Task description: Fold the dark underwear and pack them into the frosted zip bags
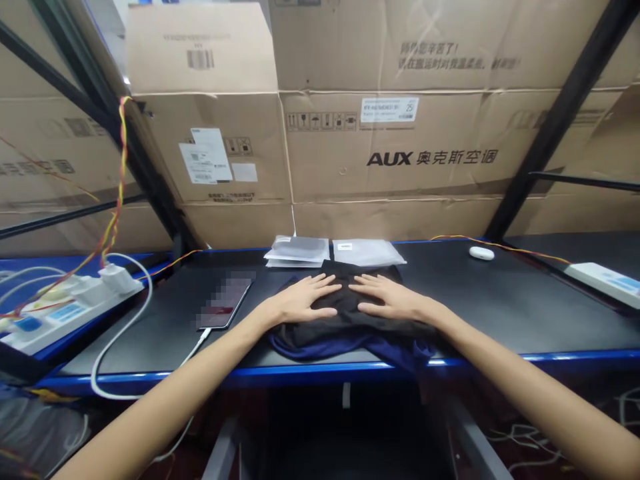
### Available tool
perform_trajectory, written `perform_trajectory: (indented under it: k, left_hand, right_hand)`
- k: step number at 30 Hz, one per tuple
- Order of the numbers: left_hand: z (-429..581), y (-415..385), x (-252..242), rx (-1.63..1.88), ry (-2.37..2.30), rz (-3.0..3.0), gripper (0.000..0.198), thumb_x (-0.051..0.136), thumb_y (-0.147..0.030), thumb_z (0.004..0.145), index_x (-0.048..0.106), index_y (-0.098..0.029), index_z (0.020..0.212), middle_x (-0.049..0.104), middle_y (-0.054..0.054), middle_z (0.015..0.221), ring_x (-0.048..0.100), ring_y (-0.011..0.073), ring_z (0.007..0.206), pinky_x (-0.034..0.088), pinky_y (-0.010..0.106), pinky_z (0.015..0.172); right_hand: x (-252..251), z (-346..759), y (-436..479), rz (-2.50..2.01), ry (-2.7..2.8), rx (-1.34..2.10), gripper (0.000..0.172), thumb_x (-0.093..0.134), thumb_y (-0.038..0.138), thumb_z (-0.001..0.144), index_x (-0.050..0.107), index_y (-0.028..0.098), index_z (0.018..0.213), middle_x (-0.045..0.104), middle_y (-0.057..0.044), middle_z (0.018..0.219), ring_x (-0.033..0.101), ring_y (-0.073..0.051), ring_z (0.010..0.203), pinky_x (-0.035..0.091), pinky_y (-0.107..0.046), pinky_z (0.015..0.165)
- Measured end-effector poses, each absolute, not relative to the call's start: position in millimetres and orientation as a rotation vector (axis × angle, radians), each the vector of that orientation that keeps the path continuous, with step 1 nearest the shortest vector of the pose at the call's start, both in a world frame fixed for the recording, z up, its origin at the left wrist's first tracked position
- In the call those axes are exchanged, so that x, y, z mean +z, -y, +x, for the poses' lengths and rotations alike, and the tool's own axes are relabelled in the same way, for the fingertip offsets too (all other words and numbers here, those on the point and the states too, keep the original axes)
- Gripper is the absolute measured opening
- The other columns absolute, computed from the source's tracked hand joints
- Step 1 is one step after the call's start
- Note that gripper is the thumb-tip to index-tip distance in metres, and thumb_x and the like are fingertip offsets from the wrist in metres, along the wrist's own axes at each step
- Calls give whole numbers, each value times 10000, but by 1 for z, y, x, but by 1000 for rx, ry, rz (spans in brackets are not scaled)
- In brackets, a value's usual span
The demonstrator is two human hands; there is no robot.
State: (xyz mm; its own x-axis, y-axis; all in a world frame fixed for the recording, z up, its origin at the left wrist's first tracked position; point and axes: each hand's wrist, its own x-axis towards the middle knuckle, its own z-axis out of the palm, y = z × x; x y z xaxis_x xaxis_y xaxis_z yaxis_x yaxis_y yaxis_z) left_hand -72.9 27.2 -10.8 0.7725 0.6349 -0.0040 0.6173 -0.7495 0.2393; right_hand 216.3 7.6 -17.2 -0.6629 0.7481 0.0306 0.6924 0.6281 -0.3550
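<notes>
A dark garment [345, 327] is pressed flat at the front edge of the worktop [500, 300] under the left hand [305, 301] and right hand [387, 300], both spread wide with nothing gripped. Its blue hem [400, 350] overhangs the edge, so the garment could be dragged off if pulled nearward

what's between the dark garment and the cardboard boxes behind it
In the head view, a stack of clear plastic bags and a single clear bag lie side by side on the black table, just beyond the dark garment.
</notes>
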Motion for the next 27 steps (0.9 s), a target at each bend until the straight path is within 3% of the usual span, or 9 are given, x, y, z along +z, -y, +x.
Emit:
perform_trajectory:
  k: [27]
  left_hand:
    - [-71, -21, -5, 109, -1014, 2732, 730, 464, -672, 915, 351, -283, 1522, 210, 63, 1619, 180, 315, 1499, 194, 491, 1213]
  right_hand:
    - [-24, 219, -13, -1135, 2642, 485, 647, 496, 619, 928, 414, 308, 1490, 282, -52, 1599, 203, -301, 1487, 134, -543, 1215]
